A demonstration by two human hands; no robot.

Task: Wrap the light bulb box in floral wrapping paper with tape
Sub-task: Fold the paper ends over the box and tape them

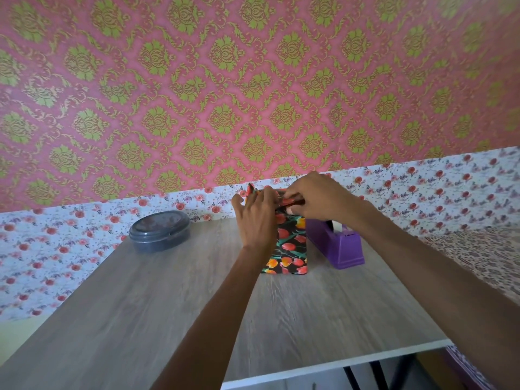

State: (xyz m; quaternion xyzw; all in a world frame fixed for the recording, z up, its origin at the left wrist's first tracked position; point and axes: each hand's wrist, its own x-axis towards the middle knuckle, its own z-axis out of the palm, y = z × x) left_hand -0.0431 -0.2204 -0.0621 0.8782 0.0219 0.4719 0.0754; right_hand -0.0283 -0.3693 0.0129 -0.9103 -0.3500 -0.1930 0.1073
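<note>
The light bulb box stands upright near the far edge of the wooden table, covered in black wrapping paper with red and orange flowers. My left hand lies against its left side and top, fingers pressing the paper there. My right hand is over the top end and pinches a folded flap of the paper. A loose paper corner sticks up at the top left. The top of the box is mostly hidden by my hands.
A purple tape dispenser stands right beside the box. A dark round lidded container sits at the far left of the table. The wall runs close behind. The table's front edge is near me.
</note>
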